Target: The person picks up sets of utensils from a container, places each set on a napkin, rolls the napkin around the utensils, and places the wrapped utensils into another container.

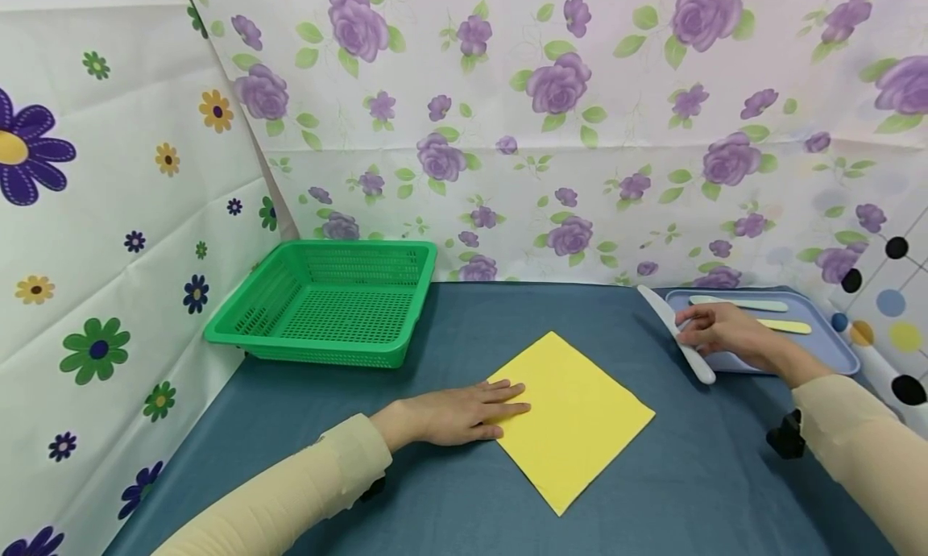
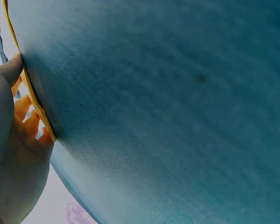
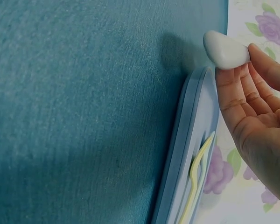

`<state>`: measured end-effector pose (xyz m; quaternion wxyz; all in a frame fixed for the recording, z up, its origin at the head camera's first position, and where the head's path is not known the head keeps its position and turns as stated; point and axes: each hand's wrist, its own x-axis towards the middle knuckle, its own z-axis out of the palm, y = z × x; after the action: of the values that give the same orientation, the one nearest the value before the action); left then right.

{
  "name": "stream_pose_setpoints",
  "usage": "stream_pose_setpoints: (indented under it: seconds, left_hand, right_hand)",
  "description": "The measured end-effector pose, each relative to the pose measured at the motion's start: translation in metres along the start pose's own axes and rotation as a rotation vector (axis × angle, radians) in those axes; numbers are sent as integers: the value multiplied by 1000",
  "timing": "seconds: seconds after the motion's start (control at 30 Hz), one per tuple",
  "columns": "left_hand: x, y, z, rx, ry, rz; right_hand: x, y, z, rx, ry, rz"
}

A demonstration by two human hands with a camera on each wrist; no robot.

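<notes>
A yellow square napkin [image 1: 576, 427] lies on the table with one corner toward the person. My left hand [image 1: 464, 413] rests on its left corner, fingers spread and straight; the left wrist view shows the napkin's thin edge [image 2: 45, 122] beside the palm. At the right, my right hand [image 1: 721, 337] pinches a white plastic knife [image 1: 660, 308] between thumb and fingers, raised over the near left part of a blue tray [image 1: 844, 354]. In the right wrist view the white knife's rounded end [image 3: 226, 50] points at the camera.
A pale green knife [image 1: 754, 304] and a yellow knife [image 1: 786, 325] lie in the blue tray. A green plastic basket [image 1: 402, 350] stands at the back left of the dark blue tabletop [image 1: 449, 499]. Flowered cloths hang behind and at the left.
</notes>
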<state>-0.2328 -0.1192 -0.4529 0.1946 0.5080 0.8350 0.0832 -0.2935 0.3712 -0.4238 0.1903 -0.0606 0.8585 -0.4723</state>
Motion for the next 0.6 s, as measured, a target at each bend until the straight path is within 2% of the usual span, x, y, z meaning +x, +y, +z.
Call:
stream_pose_setpoints:
  seconds: [0.4, 0.6]
  left_hand:
    - [0, 0, -1, -7, 2, 1]
    - [0, 0, -1, -10, 1, 1]
  right_hand:
    - [1, 1, 1, -14, 10, -1]
    - [2, -2, 4, 12, 10, -5]
